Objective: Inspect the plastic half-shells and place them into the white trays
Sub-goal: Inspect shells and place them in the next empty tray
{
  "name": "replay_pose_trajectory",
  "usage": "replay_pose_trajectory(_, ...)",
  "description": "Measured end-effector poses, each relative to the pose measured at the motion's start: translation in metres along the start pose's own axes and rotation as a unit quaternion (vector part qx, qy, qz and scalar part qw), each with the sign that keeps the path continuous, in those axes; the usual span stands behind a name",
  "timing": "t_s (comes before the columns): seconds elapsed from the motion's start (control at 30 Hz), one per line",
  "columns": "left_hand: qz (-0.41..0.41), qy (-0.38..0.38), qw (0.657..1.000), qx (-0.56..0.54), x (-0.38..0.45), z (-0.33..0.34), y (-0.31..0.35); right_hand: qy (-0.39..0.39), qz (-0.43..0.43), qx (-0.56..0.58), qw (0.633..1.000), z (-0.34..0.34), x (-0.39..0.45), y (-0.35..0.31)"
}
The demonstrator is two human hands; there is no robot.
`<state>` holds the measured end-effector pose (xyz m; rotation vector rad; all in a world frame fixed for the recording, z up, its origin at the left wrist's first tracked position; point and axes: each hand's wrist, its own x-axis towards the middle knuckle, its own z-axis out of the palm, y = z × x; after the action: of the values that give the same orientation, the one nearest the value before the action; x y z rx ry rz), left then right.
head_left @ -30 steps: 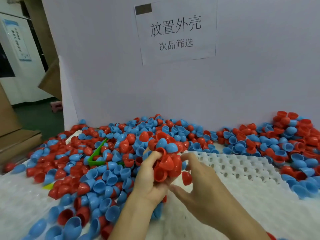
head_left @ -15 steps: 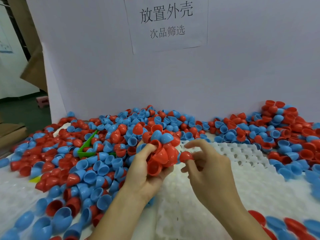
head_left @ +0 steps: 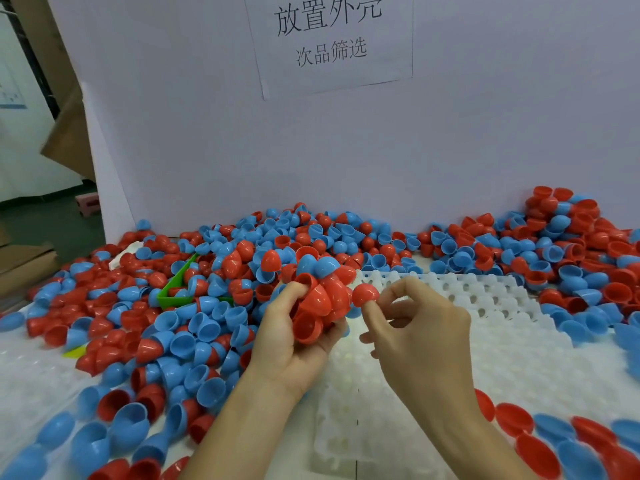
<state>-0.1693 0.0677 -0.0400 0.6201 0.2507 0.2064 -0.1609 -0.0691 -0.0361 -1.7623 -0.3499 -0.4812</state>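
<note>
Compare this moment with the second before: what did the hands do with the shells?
The right hand lifted one red half-shell from below the cluster up beside it, now perched on a fingertip. The left hand kept gripping its bunch of red half-shells over the white tray. The loose pile looks undisturbed.

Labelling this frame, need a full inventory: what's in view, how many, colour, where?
loose half-shells: too many to count, red and blue, heaped across table
white tray: one seen clearly, centre-right, pockets empty
green scoop: one, left in heap
paper sign: one, white, on back board
held cluster: several shells, mostly red, in left hand
single shell: one, red, on right fingertips
left hand: grips cluster
right hand: pinches single shell
</note>
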Motion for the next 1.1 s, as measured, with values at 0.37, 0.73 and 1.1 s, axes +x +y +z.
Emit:
replay_pose_trajectory(0.37,-0.017,-0.046,0.999,0.015,-0.008,0.003,-0.001,-0.118,-0.069,-0.027,0.99,0.0,-0.001,0.003)
replay_pose_trajectory(0.73,-0.041,-0.035,0.999,0.008,-0.008,0.007,-0.002,-0.042,-0.054,-0.045,0.997,0.0,0.004,0.011)
replay_pose_trajectory(1.1,-0.006,0.03,0.999,-0.013,-0.008,0.006,0.001,-0.049,-0.114,-0.096,0.988,0.001,0.003,0.012)
